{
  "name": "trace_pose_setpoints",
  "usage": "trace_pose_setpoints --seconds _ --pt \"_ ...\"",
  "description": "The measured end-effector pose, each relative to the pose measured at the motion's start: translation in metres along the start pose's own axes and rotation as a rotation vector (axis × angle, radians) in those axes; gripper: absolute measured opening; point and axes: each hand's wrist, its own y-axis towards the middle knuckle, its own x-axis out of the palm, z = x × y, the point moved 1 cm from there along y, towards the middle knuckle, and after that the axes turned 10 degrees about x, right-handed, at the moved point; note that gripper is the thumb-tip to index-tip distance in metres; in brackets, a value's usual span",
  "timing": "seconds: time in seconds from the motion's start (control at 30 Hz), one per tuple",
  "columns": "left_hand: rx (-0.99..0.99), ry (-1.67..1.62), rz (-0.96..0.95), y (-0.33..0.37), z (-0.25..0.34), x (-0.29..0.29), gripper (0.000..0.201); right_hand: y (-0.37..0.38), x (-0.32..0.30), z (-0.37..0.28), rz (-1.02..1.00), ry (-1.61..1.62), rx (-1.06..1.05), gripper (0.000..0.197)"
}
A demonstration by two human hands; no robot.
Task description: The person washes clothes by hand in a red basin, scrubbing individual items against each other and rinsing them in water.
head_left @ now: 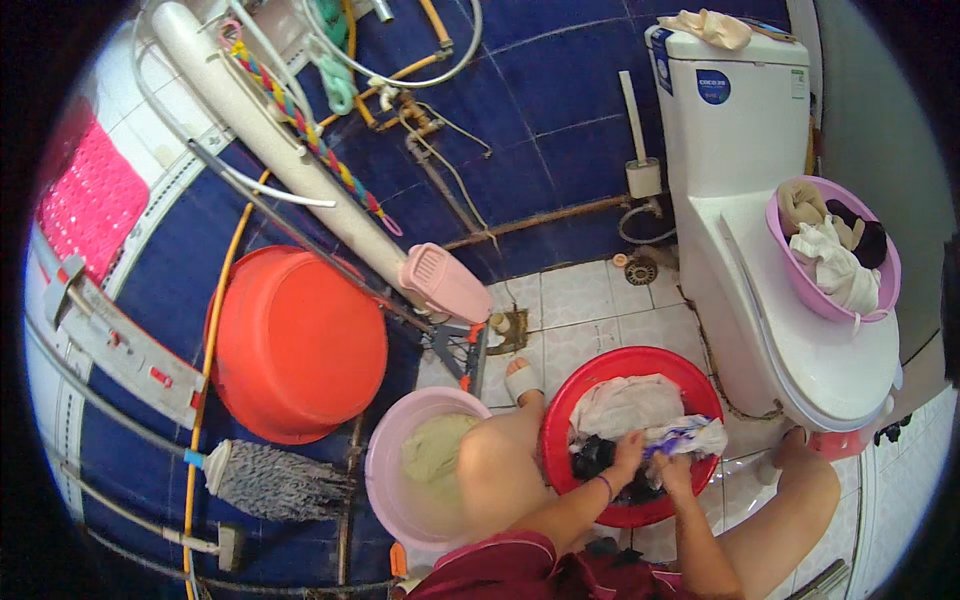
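Laundry [628, 402] in basin [620, 364] | tub [383, 470] left, probably cloth [432, 453] inside | toilet [738, 150] right

One head-worn view (wide fisheye) looks down from above.

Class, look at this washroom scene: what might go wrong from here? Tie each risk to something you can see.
Colour might run: dark cloth lies beside pale cloth in the red basin.
The lilac basin rests on the smooth toilet lid, so a knock could perhaps slide it off.
The left knee overlaps the pink floor basin in view; shifting that leg could jolt it.
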Motion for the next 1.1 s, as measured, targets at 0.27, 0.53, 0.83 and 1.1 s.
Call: trace_pose_setpoints --seconds 0.27,0.53,0.83,1.1 --pt "0.586 0.498 -0.042 0.004 -0.061 -0.042 0.052 -0.021 0.027 -0.002 -0.182 0.143 0.056 0.030" --pt "0.204 0.978 -0.541 -0.009 -0.064 -0.050 0.034 -0.017 0.036 0.017 -0.342 0.275 0.141 0.029" --pt "0.410 0.351 -0.419 -0.061 0.055 -0.003 0.035 0.019 0.021 0.032 -0.557 1.255 0.365 0.045" --pt "0.628 0.347 0.259 -0.057 0.085 -0.035 0.022 -0.023 0.038 -0.031 -0.413 1.346 0.249 0.038"
